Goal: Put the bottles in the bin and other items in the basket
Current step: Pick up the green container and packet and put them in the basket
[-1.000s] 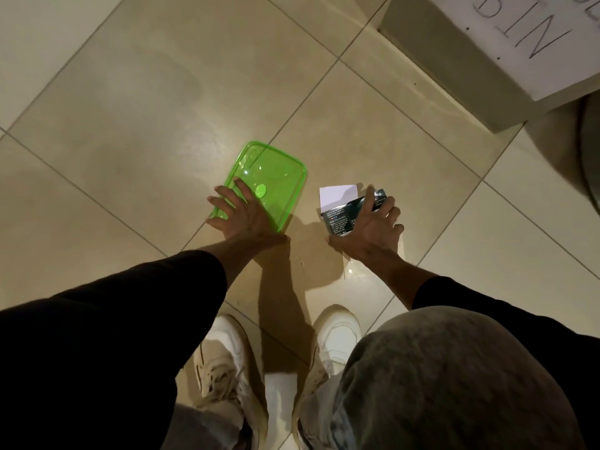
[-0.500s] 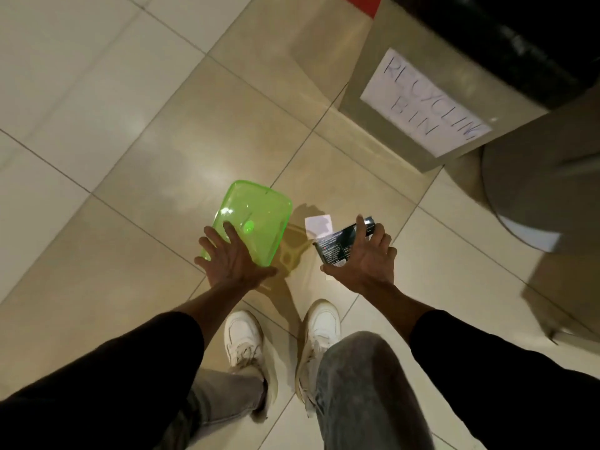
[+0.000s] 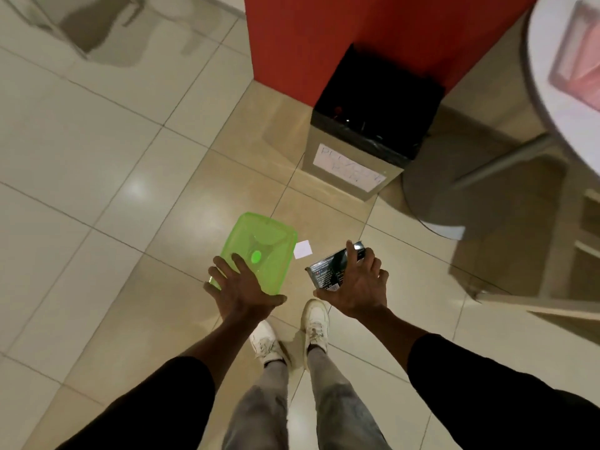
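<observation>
I've stood up: the lid [image 3: 259, 251] and packet [image 3: 334, 270] are off the floor [image 3: 97, 157] now, clear to go to the basket, which I can't see. My left hand [image 3: 242, 292] grips the lid's near edge, its long axis running away toward the bin [image 3: 370, 138]. My right hand [image 3: 355, 289] curls around the packet, pointing up-right. A paper scrap [image 3: 302, 248] remains below.

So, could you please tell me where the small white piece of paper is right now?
In the head view, the white paper lies on the floor near centre, between the green container and the dark packet in the right hand.
</observation>
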